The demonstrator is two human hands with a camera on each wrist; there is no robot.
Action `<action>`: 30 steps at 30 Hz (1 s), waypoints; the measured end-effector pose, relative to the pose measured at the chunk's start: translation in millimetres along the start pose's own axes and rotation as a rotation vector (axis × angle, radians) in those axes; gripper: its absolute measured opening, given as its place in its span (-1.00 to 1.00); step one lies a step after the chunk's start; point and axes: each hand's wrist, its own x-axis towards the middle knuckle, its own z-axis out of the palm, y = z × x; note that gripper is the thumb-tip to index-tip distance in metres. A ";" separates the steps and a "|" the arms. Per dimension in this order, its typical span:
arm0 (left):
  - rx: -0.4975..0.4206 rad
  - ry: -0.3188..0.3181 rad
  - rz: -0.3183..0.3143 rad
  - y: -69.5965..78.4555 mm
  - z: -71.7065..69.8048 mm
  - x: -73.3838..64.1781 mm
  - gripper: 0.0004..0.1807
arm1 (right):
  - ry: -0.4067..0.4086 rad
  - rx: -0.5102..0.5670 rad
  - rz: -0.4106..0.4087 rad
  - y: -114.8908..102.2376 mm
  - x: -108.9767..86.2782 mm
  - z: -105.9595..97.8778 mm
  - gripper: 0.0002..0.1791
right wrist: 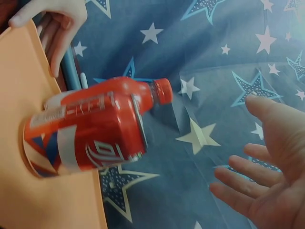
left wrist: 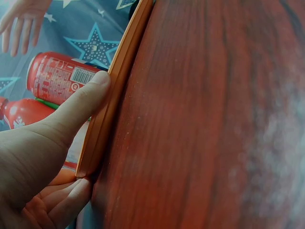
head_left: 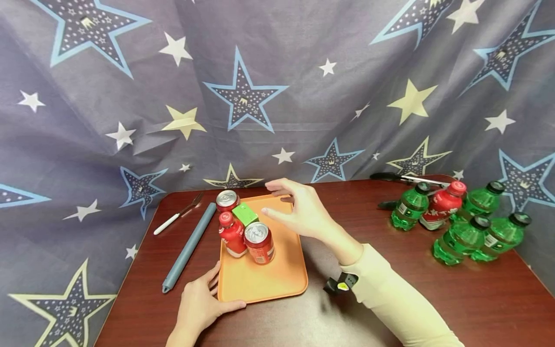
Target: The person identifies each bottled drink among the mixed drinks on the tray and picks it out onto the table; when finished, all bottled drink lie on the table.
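An orange tray (head_left: 282,274) lies on the table, holding two red cans, a red bottle (head_left: 232,236) and a small green box (head_left: 245,214). The nearer can (head_left: 260,248) stands beside the bottle; the farther can (head_left: 227,200) is at the back left corner. My left hand (head_left: 200,299) grips the tray's front left corner, its thumb (left wrist: 76,107) along the front rim and fingers at the left side. Over the tray's back right part, my right hand (head_left: 301,209) hovers with nothing in it, thumb and fingers spread apart (right wrist: 271,176).
Left of the tray lie a grey-blue rod (head_left: 189,248) and a white-handled fork (head_left: 178,214). Several green bottles (head_left: 461,238) and another red bottle (head_left: 443,205) stand at the right. Behind them are black-handled utensils (head_left: 392,177). A star-patterned cloth (head_left: 277,111) hangs behind the table.
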 end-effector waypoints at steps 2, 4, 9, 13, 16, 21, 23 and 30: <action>-0.004 0.000 0.002 -0.4 0.2 -0.1 0.45 | -0.012 0.012 0.006 -1.3 1.3 5.9 -0.46; 0.001 0.003 0.008 -0.6 0.2 -0.2 0.45 | -0.028 0.029 0.004 -2.8 2.5 11.8 -0.46; 0.027 0.008 0.019 0.4 -0.5 0.2 0.45 | -0.082 0.038 -0.036 -3.2 6.3 28.1 -0.44; 0.043 0.000 0.013 1.2 -0.9 1.2 0.46 | -0.125 0.053 -0.086 -1.2 8.9 42.0 -0.39; 0.041 -0.004 0.009 1.1 -0.9 2.0 0.46 | -0.159 0.070 -0.087 -1.2 10.3 51.4 -0.36; 0.018 -0.007 0.000 0.8 0.0 2.4 0.45 | -0.193 0.043 -0.043 -3.9 10.5 62.9 -0.33; 0.014 -0.007 -0.005 0.5 0.6 2.4 0.45 | -0.199 0.022 -0.043 -4.8 10.5 66.6 -0.32; 0.016 0.005 0.010 0.1 -0.3 0.1 0.45 | -0.208 -0.051 -0.074 -8.6 11.8 77.4 -0.31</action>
